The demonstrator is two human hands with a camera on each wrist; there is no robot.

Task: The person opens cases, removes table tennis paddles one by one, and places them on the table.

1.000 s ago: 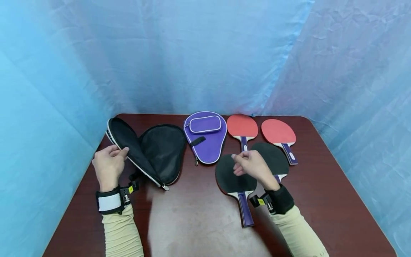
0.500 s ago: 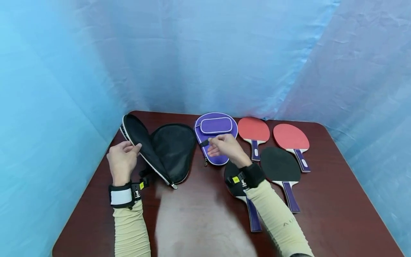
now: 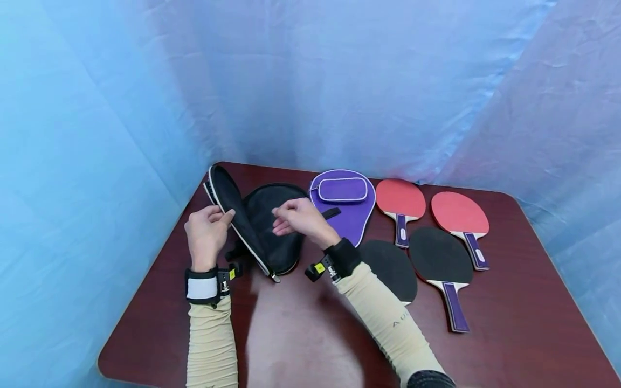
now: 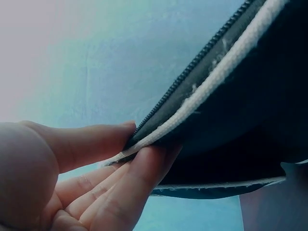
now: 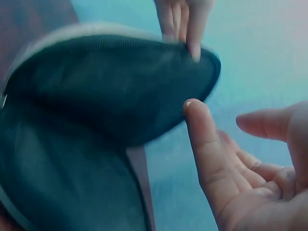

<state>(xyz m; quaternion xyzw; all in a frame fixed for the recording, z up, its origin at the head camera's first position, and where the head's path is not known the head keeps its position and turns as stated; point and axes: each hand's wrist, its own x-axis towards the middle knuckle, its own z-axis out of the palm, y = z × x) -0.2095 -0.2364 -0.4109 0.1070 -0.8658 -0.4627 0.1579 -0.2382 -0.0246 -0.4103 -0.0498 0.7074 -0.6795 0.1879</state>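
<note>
An unzipped black paddle case [image 3: 274, 202] lies spread at the left of the table, its dark lining showing. My left hand [image 3: 207, 234] pinches the white-piped rim of the raised flap [image 3: 228, 191] between thumb and fingers. In the left wrist view, the zipper teeth [image 4: 185, 72] run beside that piping. Over the lower half of the case hovers my right hand [image 3: 302, 221], holding nothing. The right wrist view has its thumb [image 5: 264, 122] apart from the forefinger [image 5: 204, 139], close to the flap. A zipper pull [image 3: 275, 278] hangs at the case's near tip.
A closed purple paddle case [image 3: 346, 221] lies right of the black one. Farther right are two red-faced paddles [image 3: 400, 198] and two black-faced paddles [image 3: 439, 256], one partly hidden by my right sleeve [image 3: 388, 312]. Blue cloth [image 3: 310, 81] hangs behind the table.
My right hand has swept left from above a black paddle, across the purple case, to over the black case. My left hand keeps its pinch on the flap. The head view has shifted.
</note>
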